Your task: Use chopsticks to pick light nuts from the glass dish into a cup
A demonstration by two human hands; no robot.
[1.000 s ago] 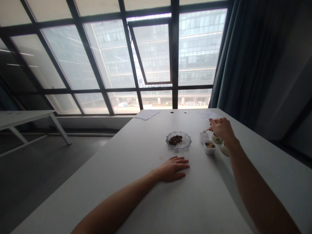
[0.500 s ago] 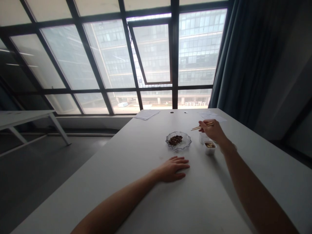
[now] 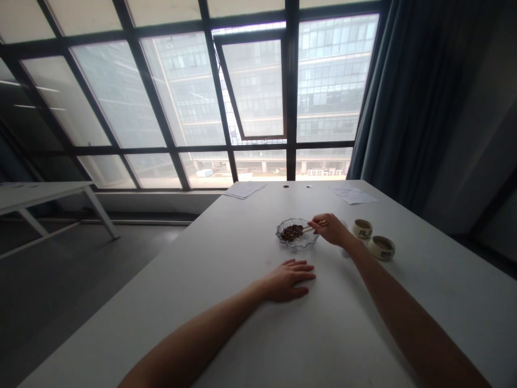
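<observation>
My right hand (image 3: 332, 228) is closed on a pair of wooden chopsticks (image 3: 310, 228). Their tips reach into a clear glass bowl with a wavy rim (image 3: 299, 247), at the edge of a heap of small dark brown pieces (image 3: 291, 233); whether they pinch a piece I cannot tell. My left hand (image 3: 287, 280) lies flat on the white table, fingers spread, in front of the bowl and apart from it. A clear plastic container (image 3: 344, 252) is mostly hidden behind my right hand and wrist.
Two cream ceramic cups with dark markings stand right of my right forearm: a rear cup (image 3: 362, 229) and a nearer cup (image 3: 382, 248). Paper sheets lie at the far left (image 3: 245, 189) and far right (image 3: 353, 194) of the table. Another white table (image 3: 44, 191) stands to the left.
My right hand has moved left and down with the chopsticks, from above the small containers to the glass bowl. The two cups have come into view. My left hand stays put.
</observation>
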